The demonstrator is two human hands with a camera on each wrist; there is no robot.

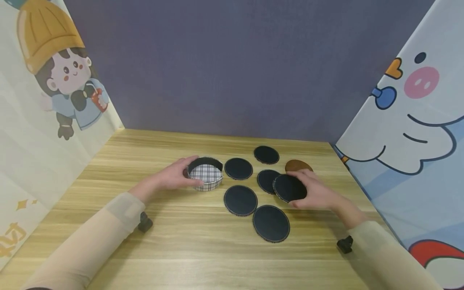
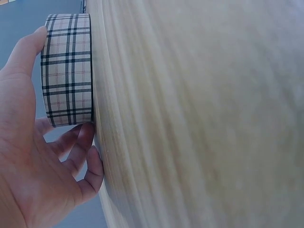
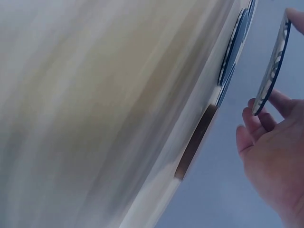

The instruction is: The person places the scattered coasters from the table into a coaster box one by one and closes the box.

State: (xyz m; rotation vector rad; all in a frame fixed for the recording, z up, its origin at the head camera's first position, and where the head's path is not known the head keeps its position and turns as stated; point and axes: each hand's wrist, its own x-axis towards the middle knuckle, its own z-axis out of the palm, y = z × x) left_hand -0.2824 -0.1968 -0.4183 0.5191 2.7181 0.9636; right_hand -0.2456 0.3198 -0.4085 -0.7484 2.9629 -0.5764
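Observation:
My left hand [image 1: 178, 175] grips a round plaid coaster holder [image 1: 206, 173] by its sides, thumb at the near side and fingers round the far one. The left wrist view shows the holder's checked wall [image 2: 67, 71] between thumb and fingers, low at the table. Inside, its plaid bottom is visible. My right hand [image 1: 317, 193] holds a round black coaster [image 1: 288, 188] by its edge; in the right wrist view this coaster [image 3: 274, 66] is raised and tilted off the table. Below it, partly covered, lies another black coaster [image 1: 267, 181].
Several more black coasters lie on the wooden table [image 1: 174, 241], including a far one [image 1: 266, 154] and a near one [image 1: 271, 223]. A brown disc [image 1: 298, 165] lies behind my right hand. A grey panel [image 1: 224, 68] stands at the back, with printed cloth walls at both sides.

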